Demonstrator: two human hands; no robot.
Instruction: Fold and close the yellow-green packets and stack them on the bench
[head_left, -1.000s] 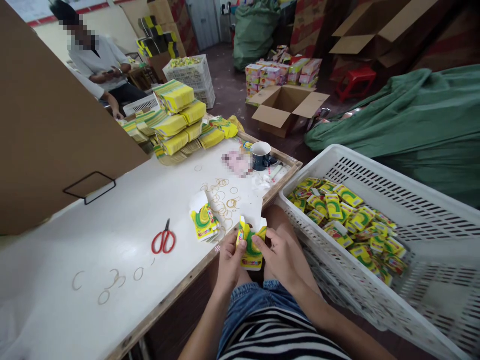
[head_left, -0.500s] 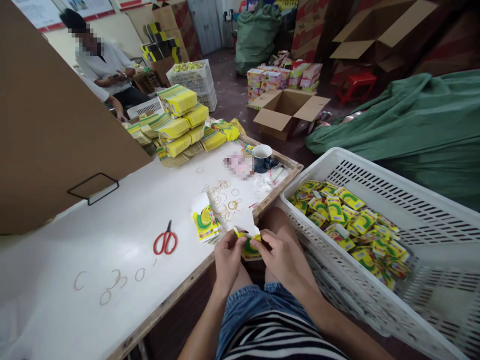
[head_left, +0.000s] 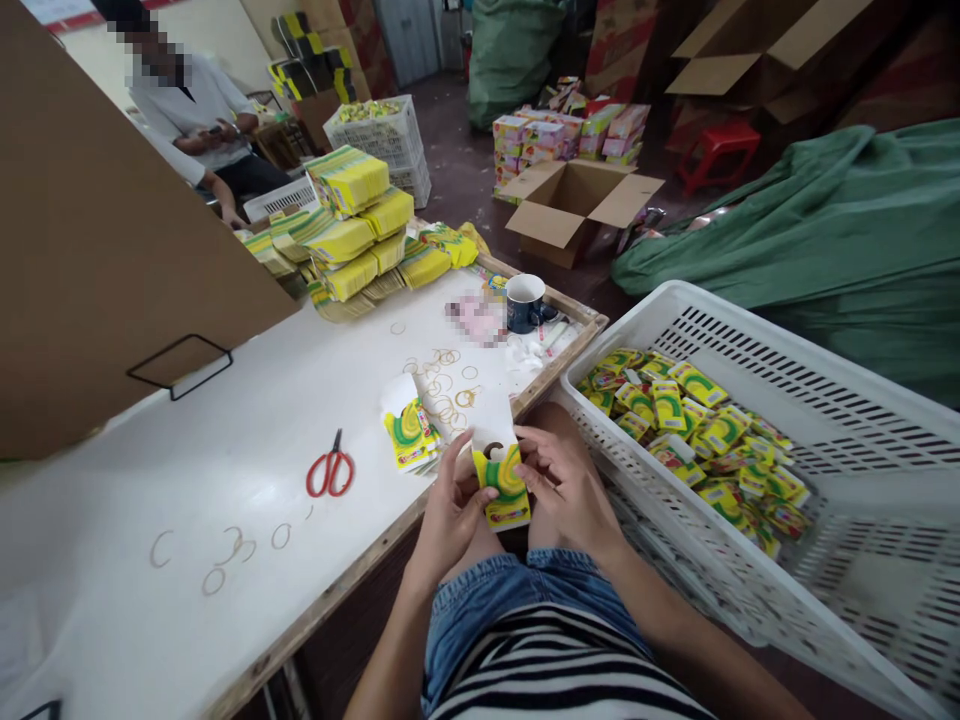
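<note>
Both hands hold one small yellow-and-green carton [head_left: 504, 488] upright over my lap, just past the table's front edge. My left hand [head_left: 450, 505] grips its left side with the thumb on the front. My right hand [head_left: 564, 478] pinches its right top corner, fingers curled. The carton's white top flap stands up, open. A short stack of flat cartons of the same kind [head_left: 409, 432] lies on the white table [head_left: 225, 440] right by my left hand. A white plastic crate [head_left: 795, 400] at my right holds several folded cartons [head_left: 697, 440].
Red scissors [head_left: 330, 470] and loose rubber bands [head_left: 442, 385] lie on the table. Piled carton bundles [head_left: 352, 235], a dark mug [head_left: 523, 302] and a tall cardboard sheet [head_left: 105, 230] stand further back. Another person [head_left: 195, 120] sits at the far left. An open box [head_left: 574, 205] rests on the floor.
The carton was tipped and half folded low between my hands; now it stands upright and squared, raised slightly, with the flap up. My view has shifted a little.
</note>
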